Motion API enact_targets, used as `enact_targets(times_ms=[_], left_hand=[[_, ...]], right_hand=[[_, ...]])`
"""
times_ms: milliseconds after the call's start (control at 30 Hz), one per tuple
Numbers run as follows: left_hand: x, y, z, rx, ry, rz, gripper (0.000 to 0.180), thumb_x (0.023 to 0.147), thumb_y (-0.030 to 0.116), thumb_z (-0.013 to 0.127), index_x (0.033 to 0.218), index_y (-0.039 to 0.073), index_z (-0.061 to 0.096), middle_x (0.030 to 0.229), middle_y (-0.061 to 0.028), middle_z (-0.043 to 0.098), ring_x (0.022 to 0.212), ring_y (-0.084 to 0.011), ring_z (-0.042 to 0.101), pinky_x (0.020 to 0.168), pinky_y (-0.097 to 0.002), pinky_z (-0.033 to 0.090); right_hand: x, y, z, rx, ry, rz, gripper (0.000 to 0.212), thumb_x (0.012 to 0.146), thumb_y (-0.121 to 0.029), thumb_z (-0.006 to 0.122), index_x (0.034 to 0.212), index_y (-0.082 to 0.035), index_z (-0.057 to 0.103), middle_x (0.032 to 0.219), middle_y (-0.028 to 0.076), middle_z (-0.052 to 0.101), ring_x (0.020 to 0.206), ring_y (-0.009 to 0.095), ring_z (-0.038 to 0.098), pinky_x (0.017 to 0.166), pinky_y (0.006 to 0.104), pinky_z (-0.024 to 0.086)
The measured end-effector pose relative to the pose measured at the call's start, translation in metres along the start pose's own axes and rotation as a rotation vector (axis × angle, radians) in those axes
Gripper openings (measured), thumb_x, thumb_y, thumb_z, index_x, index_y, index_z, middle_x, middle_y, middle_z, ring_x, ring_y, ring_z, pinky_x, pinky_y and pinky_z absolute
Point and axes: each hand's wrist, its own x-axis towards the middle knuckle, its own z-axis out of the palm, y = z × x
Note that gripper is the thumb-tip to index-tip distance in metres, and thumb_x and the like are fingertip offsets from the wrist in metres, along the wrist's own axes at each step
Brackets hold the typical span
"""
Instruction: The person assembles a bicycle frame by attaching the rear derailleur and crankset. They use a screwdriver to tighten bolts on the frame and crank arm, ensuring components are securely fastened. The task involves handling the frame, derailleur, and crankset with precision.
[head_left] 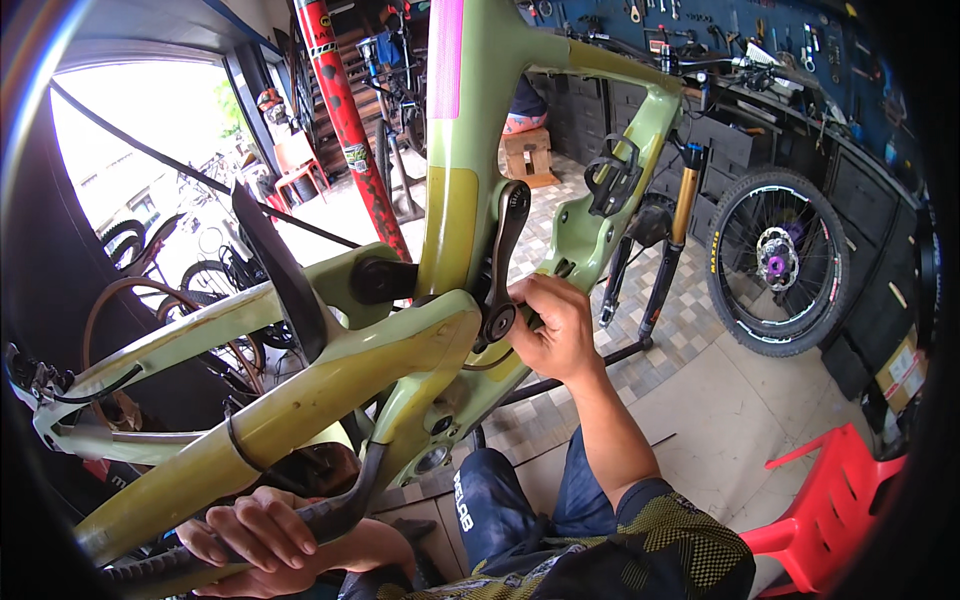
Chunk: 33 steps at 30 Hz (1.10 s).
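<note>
A green and yellow mountain bike frame (450, 215) fills the middle of the view, tilted, without its wheels. My left hand (258, 535) is wrapped round the chainstay (345, 508), which has a black cover, at the lower left. Beside the lower end of a dark rocker link (510, 235), my right hand (555, 325) is closed, its fingertips curled in behind the pivot bolt (499, 322). Whatever those fingertips hold, if anything, is hidden. The yellowish seatstay (330, 400) runs between my hands, above the left one.
A red post (350, 130) rises behind the frame. To the right, a wheel with a disc rotor (778, 262) leans against dark drawers (720, 150). A gold-legged fork (684, 205) stands nearer. A red plastic chair (825, 510) is at the lower right; tools hang on a blue wall (780, 30).
</note>
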Motion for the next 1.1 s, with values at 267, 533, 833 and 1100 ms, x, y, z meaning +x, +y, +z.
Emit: enact_targets(times_ms=[267,533,833,1100], left_hand=[[0.005,-0.002,0.0028,0.001,-0.016,-0.029,0.043,0.108,0.049,0.053,0.101,0.008,0.043,0.063,-0.0064,0.049,0.044,-0.016,0.05,0.038,-0.027,0.049],[0.0017,-0.0037,0.0034,0.014,0.033,-0.006,0.048,0.11,0.055,0.046,0.102,0.007,0.043,0.064,-0.0097,0.051,0.044,-0.0198,0.053,0.038,-0.0293,0.051],[0.0052,0.0011,0.0063,0.038,0.023,-0.008,0.048,0.11,0.055,0.049,0.102,0.008,0.043,0.063,-0.0086,0.051,0.044,-0.0182,0.053,0.039,-0.0283,0.05],[0.0037,-0.001,0.0031,0.038,0.012,-0.022,0.048,0.11,0.055,0.049,0.102,0.008,0.042,0.063,-0.0079,0.05,0.044,-0.0179,0.053,0.039,-0.0274,0.05]], right_hand=[[0.0007,-0.0007,-0.0017,-0.017,-0.027,0.018,0.005,0.084,-0.006,0.075,0.087,-0.005,0.071,0.079,0.009,0.07,0.07,0.031,0.069,0.063,0.0397,0.052],[0.0002,-0.0009,-0.0015,-0.024,-0.005,0.009,0.005,0.085,-0.007,0.075,0.085,-0.006,0.07,0.078,0.008,0.07,0.07,0.03,0.069,0.064,0.0396,0.052],[0.0032,-0.0045,0.0029,0.0,0.002,0.012,0.007,0.087,-0.008,0.076,0.084,-0.006,0.07,0.077,0.008,0.07,0.07,0.03,0.069,0.064,0.0395,0.051],[0.0017,-0.0014,0.0008,-0.008,-0.006,0.004,0.008,0.087,-0.009,0.076,0.084,-0.006,0.07,0.076,0.008,0.069,0.069,0.03,0.068,0.063,0.0395,0.051]])
